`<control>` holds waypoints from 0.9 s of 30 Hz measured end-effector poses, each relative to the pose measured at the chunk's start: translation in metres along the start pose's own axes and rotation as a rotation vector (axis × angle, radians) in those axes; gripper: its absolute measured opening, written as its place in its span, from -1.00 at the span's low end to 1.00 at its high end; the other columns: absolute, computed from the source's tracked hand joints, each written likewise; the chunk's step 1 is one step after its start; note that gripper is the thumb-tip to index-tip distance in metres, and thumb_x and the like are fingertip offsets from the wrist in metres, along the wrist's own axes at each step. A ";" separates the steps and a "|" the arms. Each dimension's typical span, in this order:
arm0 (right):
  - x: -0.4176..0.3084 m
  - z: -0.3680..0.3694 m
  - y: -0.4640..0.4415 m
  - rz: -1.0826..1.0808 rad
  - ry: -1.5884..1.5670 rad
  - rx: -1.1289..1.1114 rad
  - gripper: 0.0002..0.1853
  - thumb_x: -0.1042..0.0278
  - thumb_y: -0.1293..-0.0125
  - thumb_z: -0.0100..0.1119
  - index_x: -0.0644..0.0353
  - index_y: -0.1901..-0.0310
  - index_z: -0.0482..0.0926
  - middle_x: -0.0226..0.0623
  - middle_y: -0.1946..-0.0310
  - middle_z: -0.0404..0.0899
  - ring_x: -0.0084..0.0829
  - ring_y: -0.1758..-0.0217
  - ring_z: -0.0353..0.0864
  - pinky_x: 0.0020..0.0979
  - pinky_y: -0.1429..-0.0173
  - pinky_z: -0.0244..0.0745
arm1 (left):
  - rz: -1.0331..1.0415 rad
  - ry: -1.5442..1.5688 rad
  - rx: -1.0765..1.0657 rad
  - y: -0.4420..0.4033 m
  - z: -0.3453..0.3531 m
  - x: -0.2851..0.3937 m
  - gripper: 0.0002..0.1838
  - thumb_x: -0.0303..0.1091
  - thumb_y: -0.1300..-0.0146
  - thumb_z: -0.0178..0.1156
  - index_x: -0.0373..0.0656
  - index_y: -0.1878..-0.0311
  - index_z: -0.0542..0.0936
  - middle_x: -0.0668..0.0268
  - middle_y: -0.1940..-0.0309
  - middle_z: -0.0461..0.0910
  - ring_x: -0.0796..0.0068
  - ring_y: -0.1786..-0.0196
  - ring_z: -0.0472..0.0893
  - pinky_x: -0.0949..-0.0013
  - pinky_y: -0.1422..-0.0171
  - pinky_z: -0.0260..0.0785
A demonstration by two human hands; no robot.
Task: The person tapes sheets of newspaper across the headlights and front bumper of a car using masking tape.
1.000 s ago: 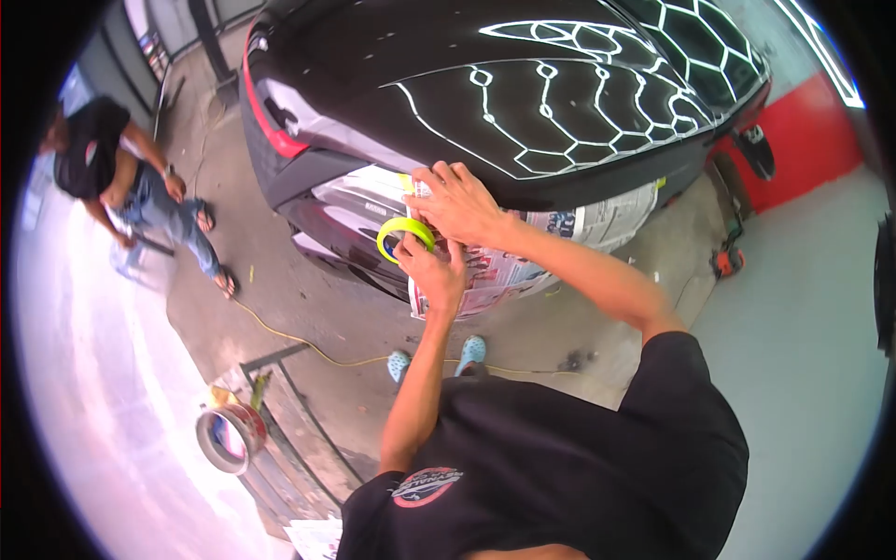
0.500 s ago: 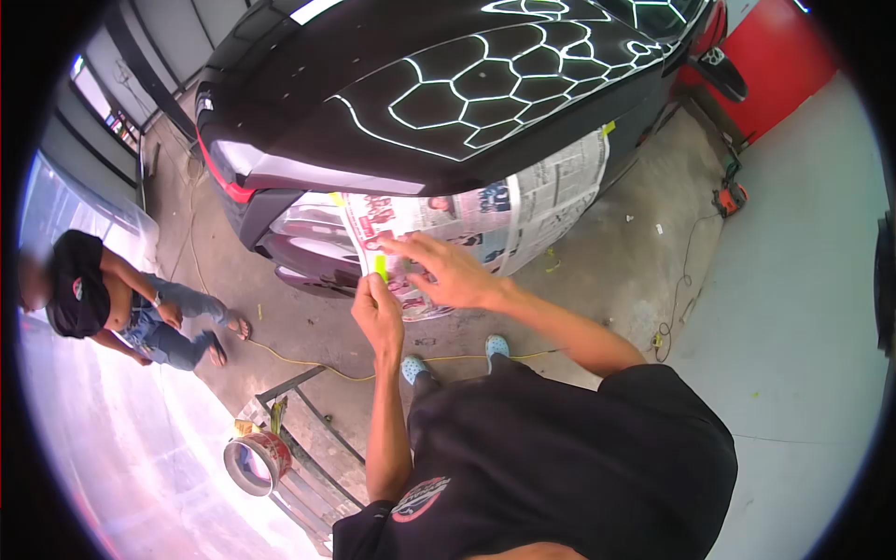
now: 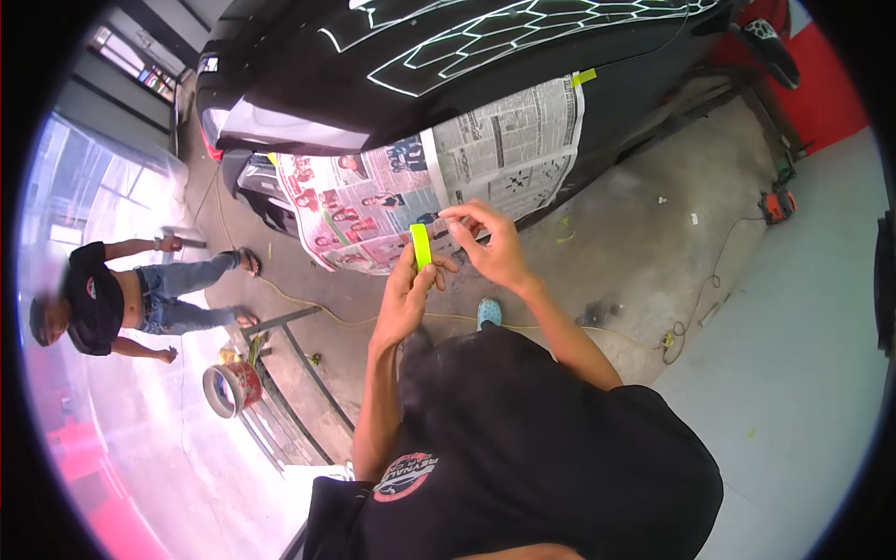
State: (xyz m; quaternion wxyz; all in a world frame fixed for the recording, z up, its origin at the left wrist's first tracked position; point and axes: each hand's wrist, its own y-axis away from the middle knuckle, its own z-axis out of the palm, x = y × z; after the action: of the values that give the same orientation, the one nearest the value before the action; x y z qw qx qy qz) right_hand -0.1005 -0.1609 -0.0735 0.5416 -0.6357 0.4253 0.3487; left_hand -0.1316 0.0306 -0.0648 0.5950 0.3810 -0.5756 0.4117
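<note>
My left hand (image 3: 403, 303) is closed around a roll of bright yellow-green masking tape (image 3: 421, 246), held upright at its edge. Just to the right, my right hand (image 3: 490, 247) is bent with thumb and fingers apart, its fingertips near the tape roll. I cannot make out anything in it. Behind both hands, a newspaper sheet (image 3: 485, 140) hangs over the side of a black car (image 3: 317, 103). One yellow tape piece (image 3: 583, 77) sits at its upper right corner, and another tape piece (image 3: 273, 160) at the upper left.
Another person (image 3: 107, 297) stands at the left, near clear plastic sheeting. A metal stand (image 3: 303, 350) and a red bucket (image 3: 245, 383) are at the lower left. A yellow cord (image 3: 350, 320) crosses the floor. An orange power tool (image 3: 777, 206) lies by the right wall.
My hands have come away from the newspaper's left edge, with the tape roll in my left hand. My view has shifted along the car. The other person has moved and turned.
</note>
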 end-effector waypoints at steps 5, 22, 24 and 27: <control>-0.034 -0.034 -0.001 -0.092 0.018 -0.171 -0.83 0.50 -0.25 0.45 0.18 0.11 0.77 -0.40 0.23 0.60 -0.48 0.22 0.59 -0.43 0.12 0.50 | 0.021 -0.122 -0.022 0.009 0.023 0.009 -0.48 -0.59 -0.51 -0.04 -0.36 -0.51 0.25 0.18 0.02 0.64 0.52 0.12 0.57 0.37 -0.09 0.46; -0.012 -0.010 0.013 -0.164 0.083 -0.157 -0.81 0.59 -0.14 0.51 0.27 0.20 0.73 -0.26 0.29 0.60 -0.26 0.21 0.65 -0.29 0.08 0.54 | -0.046 -0.433 0.153 0.013 0.033 -0.011 -0.54 -0.56 -0.41 0.04 -0.39 -0.36 0.33 0.04 0.37 0.63 0.26 0.27 0.69 0.19 0.11 0.52; -0.017 -0.007 0.008 -0.196 0.106 -0.124 -0.81 0.59 -0.13 0.50 0.27 0.22 0.71 -0.24 0.28 0.61 -0.22 0.19 0.65 -0.27 0.07 0.53 | -0.045 -0.487 0.175 0.012 0.033 -0.013 -0.51 -0.57 -0.41 0.05 -0.40 -0.38 0.31 0.01 0.31 0.64 0.25 0.24 0.70 0.19 0.08 0.53; -0.017 -0.003 0.004 -0.232 0.142 -0.141 -0.82 0.59 -0.12 0.50 0.28 0.24 0.70 -0.23 0.30 0.60 -0.18 0.18 0.64 -0.24 0.07 0.53 | 0.107 -0.534 0.271 0.012 0.033 -0.021 -0.46 -0.56 -0.39 0.08 -0.40 -0.41 0.28 -0.12 0.27 0.63 0.02 0.19 0.72 0.11 0.02 0.53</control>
State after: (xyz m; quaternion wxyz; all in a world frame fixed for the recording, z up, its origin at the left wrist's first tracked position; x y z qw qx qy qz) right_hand -0.1109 -0.1616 -0.0594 0.5008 -0.7403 0.3607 0.2668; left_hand -0.1546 0.0032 -0.0848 0.3439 0.5209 -0.6709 0.4005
